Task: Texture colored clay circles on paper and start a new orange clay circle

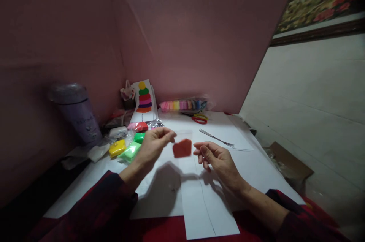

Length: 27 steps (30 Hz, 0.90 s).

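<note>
My left hand [155, 144] is raised over the white paper [199, 204], its thumb and fingers pinched on the top corner of a small clear bag [182, 146] with red clay in it. The bag hangs between my two hands. My right hand [216, 158] is just right of the bag, palm turned up, fingers loosely curled and apart, not touching it as far as I can see. Both sleeves are dark red.
Packets of green [131, 151], yellow [117, 147] and red clay [138, 126] lie at the left. A purple tumbler [78, 114] stands further left. A metal tool [216, 138], red scissors [199, 119], a strip of coloured clay [182, 104] and a coloured picture card [144, 97] lie behind. Pink screen [185, 40] all around.
</note>
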### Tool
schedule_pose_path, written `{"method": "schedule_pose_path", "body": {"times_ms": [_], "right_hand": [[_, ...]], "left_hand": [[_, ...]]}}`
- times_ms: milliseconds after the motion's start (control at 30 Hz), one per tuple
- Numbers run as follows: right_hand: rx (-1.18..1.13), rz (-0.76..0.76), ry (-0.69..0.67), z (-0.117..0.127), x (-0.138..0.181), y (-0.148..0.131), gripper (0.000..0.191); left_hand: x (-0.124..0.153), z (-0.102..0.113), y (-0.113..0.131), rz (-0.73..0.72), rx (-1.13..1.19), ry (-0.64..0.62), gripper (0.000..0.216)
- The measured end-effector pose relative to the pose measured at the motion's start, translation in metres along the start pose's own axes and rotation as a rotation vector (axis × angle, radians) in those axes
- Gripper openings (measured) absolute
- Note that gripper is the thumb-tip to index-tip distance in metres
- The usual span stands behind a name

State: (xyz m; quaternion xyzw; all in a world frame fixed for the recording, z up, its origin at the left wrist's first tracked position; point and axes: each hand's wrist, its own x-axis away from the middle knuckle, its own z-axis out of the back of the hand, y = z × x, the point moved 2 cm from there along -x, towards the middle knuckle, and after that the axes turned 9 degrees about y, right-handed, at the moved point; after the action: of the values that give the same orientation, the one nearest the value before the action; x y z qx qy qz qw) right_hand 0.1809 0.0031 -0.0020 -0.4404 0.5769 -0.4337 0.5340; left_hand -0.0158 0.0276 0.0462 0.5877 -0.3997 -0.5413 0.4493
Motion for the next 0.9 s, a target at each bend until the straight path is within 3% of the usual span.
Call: {"method": "schedule_pose_path", "body": {"times_ms": [133, 267, 333, 433, 567, 700, 800, 900], "right_hand": [[0.021, 0.027, 0.028, 0.001, -0.001, 0.005, 0.039], [0.089, 0.071, 0.068, 0.001, -0.001, 0.004, 0.038], [0.118, 0.093, 0.07, 0.001, 0.0, 0.003, 0.035], [0.171, 0.145, 0.069, 0.001, 0.002, 0.001, 0.03], [0.223, 0.216, 0.09, 0.001, 0.004, -0.003, 0.026], [0.241, 0.292, 0.127, 0.003, 0.003, -0.002, 0.022], [0.248, 0.332, 0.167, 0.007, 0.001, -0.001, 0.021], [0.263, 0.333, 0.182, 0.009, -0.001, 0.002, 0.02]], "left_hand": [[-0.032, 0.044, 0.008, -0.126, -0.215, 0.359, 0.025], [-0.051, 0.084, 0.009, -0.119, -0.385, 0.544, 0.017], [-0.052, 0.095, 0.01, -0.139, -0.489, 0.638, 0.013], [-0.049, 0.096, 0.012, -0.216, -0.618, 0.734, 0.031], [-0.046, 0.07, 0.003, -0.104, -0.403, 0.512, 0.028], [-0.023, 0.018, -0.015, 0.069, -0.182, 0.119, 0.015], [0.0, -0.016, -0.025, 0.168, -0.051, -0.144, 0.031], [0.005, -0.037, -0.029, 0.202, 0.047, -0.205, 0.033]]}}
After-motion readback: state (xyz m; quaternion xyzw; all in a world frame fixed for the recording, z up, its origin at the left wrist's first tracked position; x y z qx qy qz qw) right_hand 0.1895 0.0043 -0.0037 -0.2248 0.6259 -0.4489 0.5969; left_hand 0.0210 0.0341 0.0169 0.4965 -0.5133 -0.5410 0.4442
